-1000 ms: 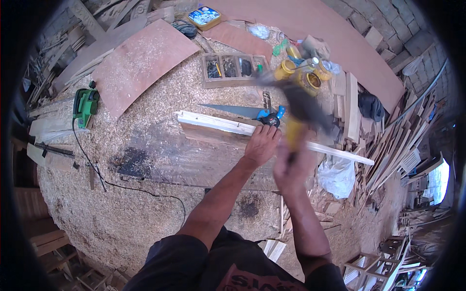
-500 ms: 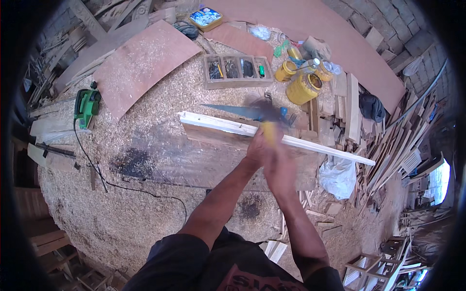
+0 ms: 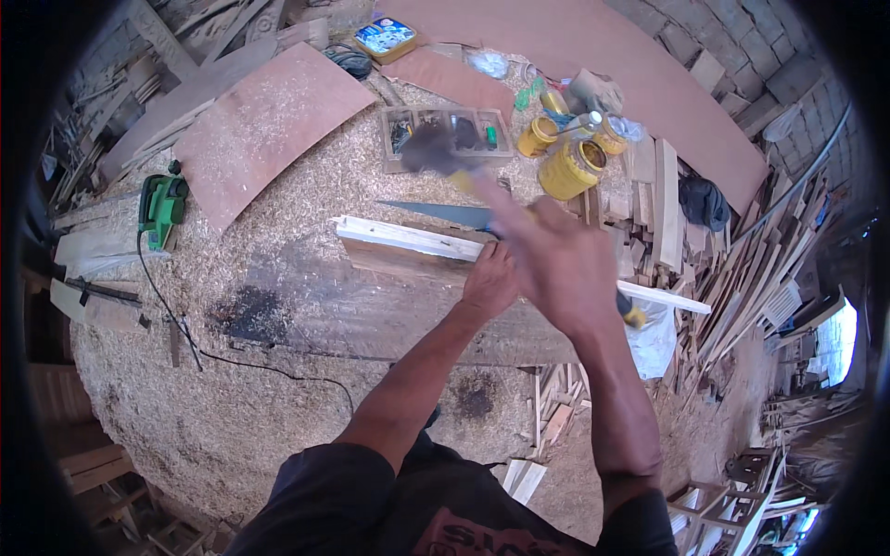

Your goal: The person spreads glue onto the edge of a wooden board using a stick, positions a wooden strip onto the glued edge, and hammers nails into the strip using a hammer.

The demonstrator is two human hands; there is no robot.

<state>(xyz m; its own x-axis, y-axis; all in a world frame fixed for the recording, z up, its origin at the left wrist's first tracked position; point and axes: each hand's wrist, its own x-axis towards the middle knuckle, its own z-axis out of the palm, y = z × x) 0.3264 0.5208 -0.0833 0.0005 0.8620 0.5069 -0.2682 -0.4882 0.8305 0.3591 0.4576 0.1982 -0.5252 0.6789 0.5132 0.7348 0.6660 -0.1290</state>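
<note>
My right hand [image 3: 565, 269] grips a hammer, raised above the work. The hammer's dark head [image 3: 432, 148] is smeared by motion, and its yellow-tipped handle end [image 3: 635, 315] shows past my wrist. At the upper face of a long pale wooden strip [image 3: 408, 235], my left hand [image 3: 491, 280] is closed, its fingertips together; whatever they pinch is hidden. Small nails stick up from the strip left of that hand. Under the strip lies a brown board [image 3: 394, 260], edge showing. A handsaw [image 3: 436, 212] rests just beyond, its handle mostly covered by my right hand.
Behind the saw stand a compartmented wooden tray [image 3: 445, 165] and yellow jars [image 3: 571, 170]. A green power planer [image 3: 162, 211] lies at left, its cord [image 3: 269, 372] trailing nearer. A plywood sheet [image 3: 273, 130] lies far left, a plastic bag [image 3: 653, 345] at right. Shavings cover the worktop.
The hammer has swung up from the strip toward the far left, my right hand rising with it. My left hand stays at nearly the same spot on the strip.
</note>
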